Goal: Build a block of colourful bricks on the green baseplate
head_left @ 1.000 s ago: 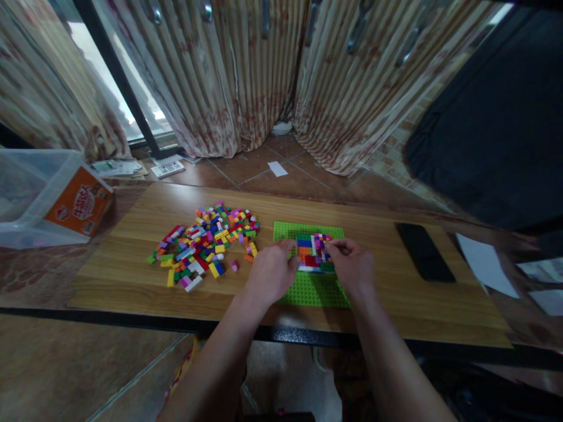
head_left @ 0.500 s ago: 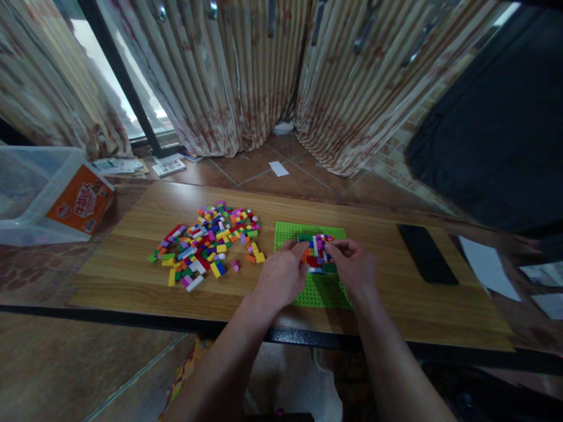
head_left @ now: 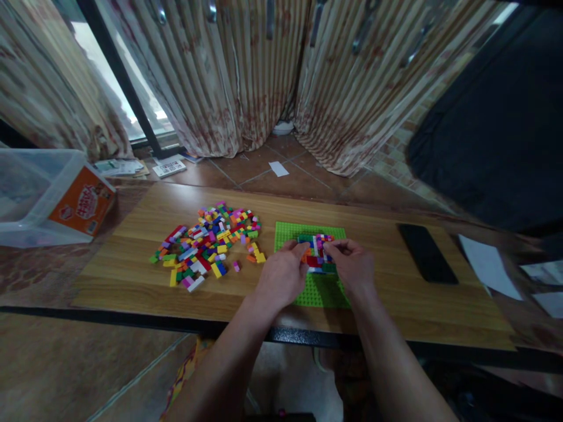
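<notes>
Head view is showing two bare hands working over a brick build (head_left: 312,261), which is sitting on a green studded board (head_left: 323,295) right of the middle of the wooden tabletop (head_left: 396,310). The left hand (head_left: 281,275) is reaching in from the near side and covering the build's left edge, with its thumb and forefinger lying against the bricks there; whether they are clamping on anything, I cannot tell. The right hand (head_left: 353,266) is bending in at the build's right edge, its thumb and forefinger coming close together at the bricks, but I cannot tell whether they are pinching a small piece. Between the hands, red, white, green, blue and pink bricks are showing. To the left of the board, a loose pile of mixed bricks (head_left: 211,241) is spreading over the tabletop, and one small pink brick (head_left: 236,266) is lying just apart at its near right side. A black phone (head_left: 426,253) is lying well to the right of the hands. Beyond the left end, a clear plastic bin (head_left: 30,234) is standing with an orange label facing out, while patterned curtains (head_left: 259,82) are hanging at the far side.
</notes>
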Demonstrator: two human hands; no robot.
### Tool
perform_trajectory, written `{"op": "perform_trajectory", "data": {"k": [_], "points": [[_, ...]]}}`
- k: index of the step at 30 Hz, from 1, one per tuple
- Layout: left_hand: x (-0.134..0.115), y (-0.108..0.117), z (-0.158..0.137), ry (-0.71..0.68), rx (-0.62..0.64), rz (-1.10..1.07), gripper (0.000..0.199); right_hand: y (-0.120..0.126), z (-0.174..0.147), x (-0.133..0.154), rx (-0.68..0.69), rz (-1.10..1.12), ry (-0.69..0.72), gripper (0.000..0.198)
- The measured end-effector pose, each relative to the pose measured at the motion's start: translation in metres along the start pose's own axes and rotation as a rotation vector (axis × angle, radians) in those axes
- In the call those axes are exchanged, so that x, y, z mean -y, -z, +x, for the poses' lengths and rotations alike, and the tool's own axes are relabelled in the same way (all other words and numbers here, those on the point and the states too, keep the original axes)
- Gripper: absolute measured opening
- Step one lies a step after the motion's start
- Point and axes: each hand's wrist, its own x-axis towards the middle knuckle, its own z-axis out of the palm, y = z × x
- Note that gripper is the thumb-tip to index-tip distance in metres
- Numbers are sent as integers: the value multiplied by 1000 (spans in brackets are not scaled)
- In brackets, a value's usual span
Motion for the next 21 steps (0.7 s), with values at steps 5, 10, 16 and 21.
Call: {"op": "perform_trajectory", "data": {"k": [5,10,16,21], "points": [[0,4,0,18,6,-29,46,3,-2,2,5,68,-21,34],[6,16,4,75,-145,-109,40,8,-1,8,-98,178,51,26],[31,33,8,177,-515,-399,26,1,-16,25,-92,160,230,19],[43,51,8,238,-841,-760,24,-14,-46,37,162,-24,413,16]]}}
